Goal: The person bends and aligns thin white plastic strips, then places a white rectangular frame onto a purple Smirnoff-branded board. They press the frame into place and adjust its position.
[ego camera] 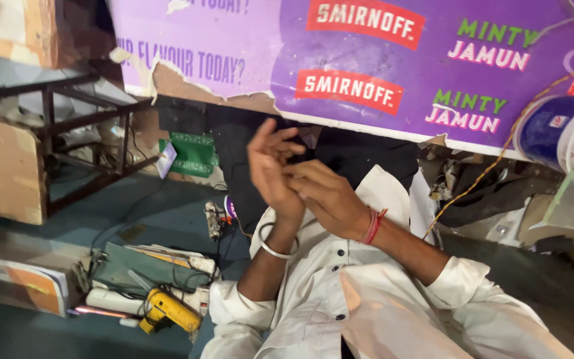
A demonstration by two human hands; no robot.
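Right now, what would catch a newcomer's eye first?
The two hands, left and right, raised together mid-frame with fingers touching; what they pinch is too small to tell. Behind them a torn purple banner spans the top. Lower left, a yellow tool lies among cables.

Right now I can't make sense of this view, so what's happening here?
A person in a white shirt holds both hands up together. The left hand stands upright with fingers spread; the right hand presses against its palm side. Whether anything small sits between them cannot be told. On the floor to the left lie a yellow tool and tangled wires. A purple poster hangs behind.
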